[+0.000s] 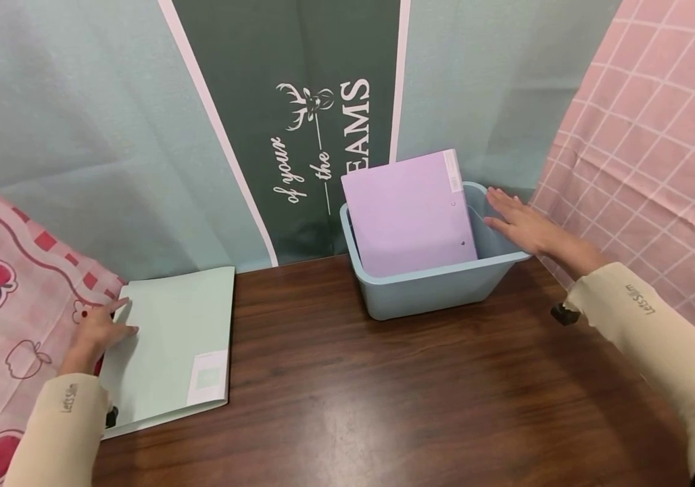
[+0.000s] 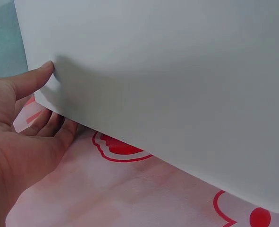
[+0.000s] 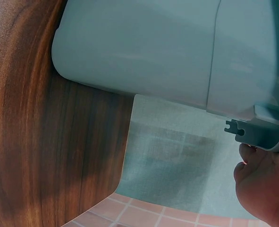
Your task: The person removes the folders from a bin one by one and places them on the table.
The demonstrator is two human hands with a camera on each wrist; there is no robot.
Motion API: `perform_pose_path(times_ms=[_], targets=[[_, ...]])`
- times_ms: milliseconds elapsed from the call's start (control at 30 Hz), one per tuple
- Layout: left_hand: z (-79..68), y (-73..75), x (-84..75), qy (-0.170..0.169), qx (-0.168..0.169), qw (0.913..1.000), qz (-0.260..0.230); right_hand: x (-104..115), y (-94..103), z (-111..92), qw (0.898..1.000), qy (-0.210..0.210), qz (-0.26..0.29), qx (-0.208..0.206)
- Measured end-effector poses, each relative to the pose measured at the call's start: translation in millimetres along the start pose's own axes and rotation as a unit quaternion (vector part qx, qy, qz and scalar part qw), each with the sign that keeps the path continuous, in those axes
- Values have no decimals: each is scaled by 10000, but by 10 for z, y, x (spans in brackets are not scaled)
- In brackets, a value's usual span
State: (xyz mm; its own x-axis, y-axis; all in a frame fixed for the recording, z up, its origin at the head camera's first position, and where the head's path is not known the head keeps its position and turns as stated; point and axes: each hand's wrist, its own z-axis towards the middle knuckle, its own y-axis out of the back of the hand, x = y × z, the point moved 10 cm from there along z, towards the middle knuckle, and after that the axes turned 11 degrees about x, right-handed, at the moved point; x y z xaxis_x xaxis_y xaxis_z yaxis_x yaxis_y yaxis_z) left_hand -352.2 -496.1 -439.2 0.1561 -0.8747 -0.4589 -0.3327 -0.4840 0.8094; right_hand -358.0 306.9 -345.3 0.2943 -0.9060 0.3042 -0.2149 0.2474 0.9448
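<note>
A pale green binder [image 1: 171, 338] with a white label lies at the left of the table. My left hand [image 1: 99, 333] pinches its left edge, thumb on the cover and fingers underneath, as the left wrist view also shows. On the right stands a light blue plastic bin [image 1: 426, 297]. A lilac binder [image 1: 408, 210] leans tilted inside it, its top well above the rim. My right hand [image 1: 520, 223] holds the bin's right end, thumb over the inside and fingers at the outer side. In the right wrist view, fingertips [image 3: 247, 152] show just below the rim.
The dark wooden table [image 1: 299, 379] runs between binder and bin. A printed grey-green cloth [image 1: 98, 135] hangs behind. Pink cloths flank both sides: a checked one [image 1: 658, 135] beside the bin and an apple-patterned one [image 1: 19, 318] against the green binder.
</note>
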Motion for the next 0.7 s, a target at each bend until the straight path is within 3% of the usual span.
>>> perform_pose_path(times_ms=[333,700], targets=[[9,-42,19,-99,-275,9995,-99,-36,-28,13,10000,-35,-25,27],[8,43,-93,-331,-591,9977,-55,-20,-18,5,10000,-2,8,2]])
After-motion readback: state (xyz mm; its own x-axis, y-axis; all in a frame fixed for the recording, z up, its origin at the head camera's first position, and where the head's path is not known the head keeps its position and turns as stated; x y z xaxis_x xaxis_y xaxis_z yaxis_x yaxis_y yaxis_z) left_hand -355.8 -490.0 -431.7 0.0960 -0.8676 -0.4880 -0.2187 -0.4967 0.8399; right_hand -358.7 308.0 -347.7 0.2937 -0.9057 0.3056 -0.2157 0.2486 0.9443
